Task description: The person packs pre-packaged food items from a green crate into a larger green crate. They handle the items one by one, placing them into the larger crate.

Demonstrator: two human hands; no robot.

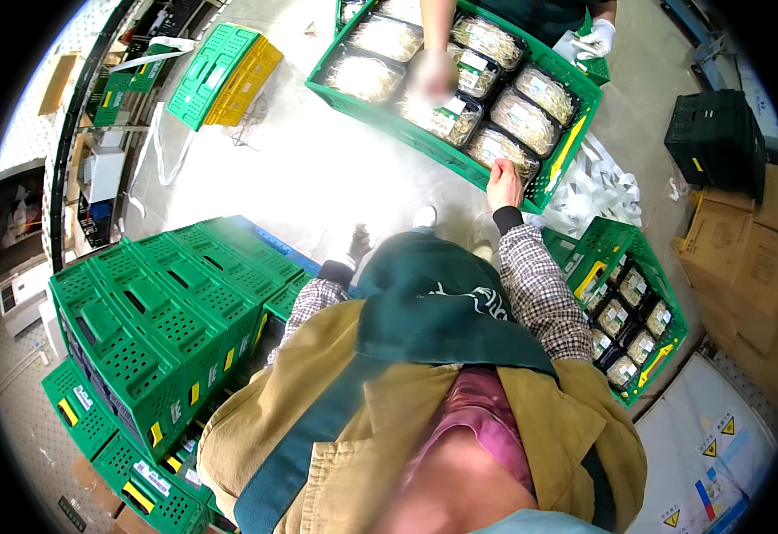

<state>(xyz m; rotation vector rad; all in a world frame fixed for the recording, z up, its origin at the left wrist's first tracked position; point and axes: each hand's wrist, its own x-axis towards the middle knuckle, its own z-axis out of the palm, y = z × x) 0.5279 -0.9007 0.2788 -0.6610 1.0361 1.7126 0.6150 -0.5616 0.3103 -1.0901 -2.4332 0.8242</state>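
A large green plastic crate [395,125] is filled with black tray packs of pale, thin-stemmed produce under clear film, several with labels. My right hand [503,185] reaches to its near right part, fingertips together on the near edge of a tray pack [489,145]; whether they grip it cannot be told. Past the dark cuff at left, my left hand [358,241] is small and blurred against the bright floor, away from the crate; its fingers cannot be made out. Another person's bare hand, partly blurred, lies over the middle packs.
Green crates [162,287] are stacked at left. At right stands a green crate [679,327] of similar packs, near crumpled white strapping [595,187]. Cardboard boxes [729,260] and a black crate [716,137] lie beyond. The co-worker's gloved hand [595,40] holds something white at the top.
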